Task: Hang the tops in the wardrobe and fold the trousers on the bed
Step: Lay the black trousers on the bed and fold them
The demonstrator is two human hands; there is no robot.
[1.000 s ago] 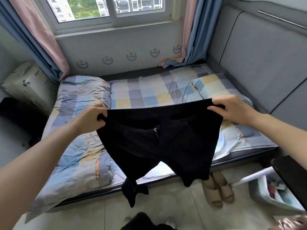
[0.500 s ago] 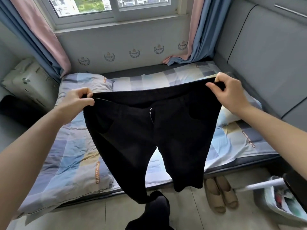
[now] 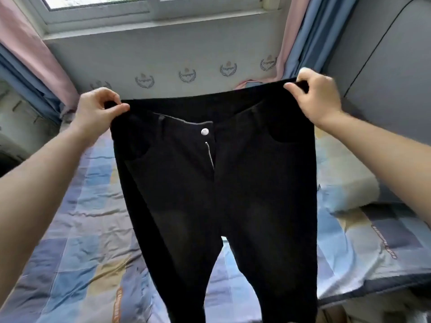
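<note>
A pair of black trousers [image 3: 245, 187] hangs spread out in front of me, front side facing me, with a silver button and an open zip at the waist. My left hand [image 3: 98, 110] pinches the waistband's left end. At the right end, my right hand [image 3: 314, 94] grips the waistband. Both legs hang down over the bed [image 3: 77, 241], which has a blue, grey and tan checked cover. The leg ends drop out of view at the bottom.
A pillow [image 3: 342, 183] lies on the bed's right side beside a grey padded headboard [image 3: 387, 66]. Behind the bed is a wall under a window [image 3: 151, 10], with pink and blue curtains [image 3: 39, 66] on both sides.
I have lifted the trousers higher and pulled the waistband flat between my hands. The view has moved closer to the bed, so the floor and shoes are out of sight.
</note>
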